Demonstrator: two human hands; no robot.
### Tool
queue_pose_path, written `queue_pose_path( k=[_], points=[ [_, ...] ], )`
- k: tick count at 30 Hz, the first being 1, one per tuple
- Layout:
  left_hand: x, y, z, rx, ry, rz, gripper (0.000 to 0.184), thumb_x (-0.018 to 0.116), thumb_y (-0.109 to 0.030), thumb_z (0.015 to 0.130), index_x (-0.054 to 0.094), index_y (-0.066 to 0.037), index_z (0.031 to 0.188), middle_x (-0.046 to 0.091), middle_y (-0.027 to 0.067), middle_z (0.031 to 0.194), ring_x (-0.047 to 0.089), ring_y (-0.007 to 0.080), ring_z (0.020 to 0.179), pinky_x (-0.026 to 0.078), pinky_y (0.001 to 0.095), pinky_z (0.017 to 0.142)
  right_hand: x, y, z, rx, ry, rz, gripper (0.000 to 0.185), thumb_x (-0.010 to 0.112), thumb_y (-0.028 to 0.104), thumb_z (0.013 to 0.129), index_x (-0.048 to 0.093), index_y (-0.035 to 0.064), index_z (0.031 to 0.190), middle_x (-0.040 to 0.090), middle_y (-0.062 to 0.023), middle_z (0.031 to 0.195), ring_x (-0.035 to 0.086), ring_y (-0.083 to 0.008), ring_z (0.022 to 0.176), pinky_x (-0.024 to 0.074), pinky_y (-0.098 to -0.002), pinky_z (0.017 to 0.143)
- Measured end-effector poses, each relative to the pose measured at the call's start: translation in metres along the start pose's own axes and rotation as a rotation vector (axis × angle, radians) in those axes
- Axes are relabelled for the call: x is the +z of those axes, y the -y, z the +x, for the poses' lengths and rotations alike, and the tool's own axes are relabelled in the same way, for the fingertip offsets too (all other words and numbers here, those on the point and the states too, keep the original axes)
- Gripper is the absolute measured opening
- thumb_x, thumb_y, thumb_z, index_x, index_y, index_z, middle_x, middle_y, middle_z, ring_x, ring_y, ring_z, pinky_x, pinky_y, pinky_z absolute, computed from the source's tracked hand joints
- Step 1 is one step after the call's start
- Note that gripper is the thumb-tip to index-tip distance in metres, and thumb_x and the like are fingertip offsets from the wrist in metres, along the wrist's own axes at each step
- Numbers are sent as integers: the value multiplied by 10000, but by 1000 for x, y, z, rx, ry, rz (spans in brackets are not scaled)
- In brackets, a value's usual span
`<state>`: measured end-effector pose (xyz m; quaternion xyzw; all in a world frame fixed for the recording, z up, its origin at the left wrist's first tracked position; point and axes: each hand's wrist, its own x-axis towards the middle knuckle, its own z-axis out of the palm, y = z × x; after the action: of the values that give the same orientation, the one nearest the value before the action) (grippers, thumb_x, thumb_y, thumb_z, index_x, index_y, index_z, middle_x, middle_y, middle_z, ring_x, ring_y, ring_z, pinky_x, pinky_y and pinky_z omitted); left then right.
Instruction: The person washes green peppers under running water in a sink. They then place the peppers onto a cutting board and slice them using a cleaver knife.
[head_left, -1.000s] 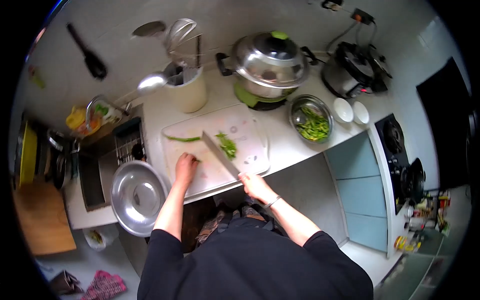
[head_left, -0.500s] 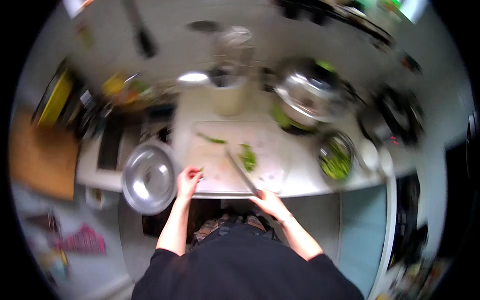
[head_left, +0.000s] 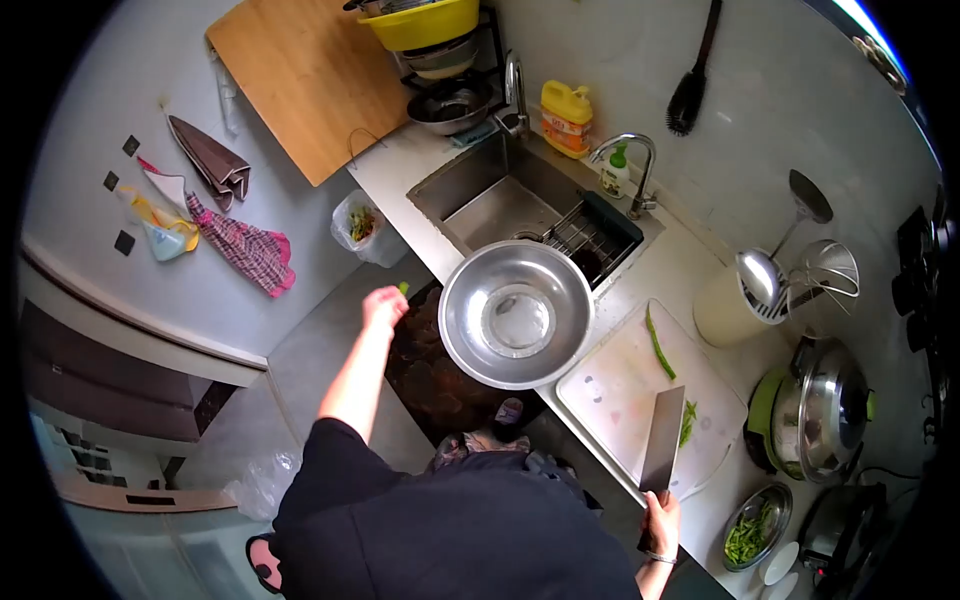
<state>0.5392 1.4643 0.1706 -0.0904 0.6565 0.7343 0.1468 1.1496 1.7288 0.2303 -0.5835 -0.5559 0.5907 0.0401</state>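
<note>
My left hand [head_left: 383,308] is closed on a small green vegetable piece [head_left: 403,287], held out over the floor left of a large steel basin [head_left: 516,375]. Wrapped round its handle, my right hand [head_left: 660,522] holds a cleaver [head_left: 663,440] with its blade above the white cutting board [head_left: 610,395]. On the board lie a long slender green vegetable [head_left: 659,340] and some cut green pieces [head_left: 688,423], partly hidden by the blade. A lined waste bin [head_left: 352,222] with scraps in it hangs at the counter edge beyond my left hand.
The sink [head_left: 500,200] with its drying rack lies behind the basin. A utensil holder [head_left: 725,305], a lidded steel pot [head_left: 830,410] and a bowl of cut greens [head_left: 757,525] stand along the right. A wooden board [head_left: 310,90] leans at the back left.
My view and body have turned left. My left hand has moved from beside the cutting board out past the basin, toward the bin, with the green piece. The cleaver stays in my right hand.
</note>
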Motion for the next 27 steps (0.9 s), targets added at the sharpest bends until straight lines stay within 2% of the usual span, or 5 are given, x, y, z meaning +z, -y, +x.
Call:
queue_pose_path(
  k=[5,8,17,24,27],
  points=[
    [-38,-98,146,217,-332,-99,622,652,8,799,353,-28,1343,591,114,929,586,168,679,519,281,551,17,7,2,49,-37,35,173,590,167,877,473,70,793,435,0,518,416,-119,359,354,-267,332],
    [-29,-117,157,211,-429,115,617,650,-28,824,342,-37,1359,593,141,1035,620,199,805,556,281,684,29,8,1,66,-53,58,134,580,152,883,489,63,841,432,2,523,410,-114,359,346,-264,331],
    [128,-44,26,329,211,239,141,600,-56,859,623,-32,997,620,27,823,579,99,664,477,223,574,43,8,2,1,-90,108,197,597,134,869,439,67,772,417,0,544,395,-106,381,340,-264,339],
    [275,1,-143,360,926,456,153,596,-37,852,658,-15,991,659,39,868,604,87,738,509,235,689,32,-38,8,-202,-175,-42,219,675,161,815,506,24,800,473,1,603,457,-94,487,371,-269,419],
    [317,54,-183,598,1125,603,158,609,-42,822,673,-19,965,677,80,895,636,145,763,513,262,705,26,-7,-15,-24,-167,72,233,675,169,802,501,16,775,490,-8,613,462,-90,500,384,-270,431]
  ],
)
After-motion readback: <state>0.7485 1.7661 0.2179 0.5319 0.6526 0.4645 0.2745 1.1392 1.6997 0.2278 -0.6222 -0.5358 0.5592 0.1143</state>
